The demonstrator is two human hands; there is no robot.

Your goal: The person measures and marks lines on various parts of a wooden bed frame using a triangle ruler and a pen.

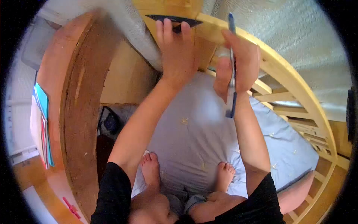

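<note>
Left fingers (167,27) — slightly spread — overlap the lower edge of the black triangle (177,18); right fingers (240,43) pinch the pen (233,67).

From my end, open air lies between the forearms, above the grey-blue, fabric-covered mattress (186,145); lower down, I'd meet two bare feet (150,166) on it. Leftward, a tall reddish-brown wooden panel (80,78) walls me off. Rightward, a pale varnished wooden bed rail (294,76) bars the way; its slats (285,96) leave gaps, though I can't judge whether a hand fits. Ahead, a light wooden board (167,6) stops my reach. The slim blue-and-silver stick (231,108) juts past both ends of the right hand's (246,61) grip, cluttering that side.
</note>
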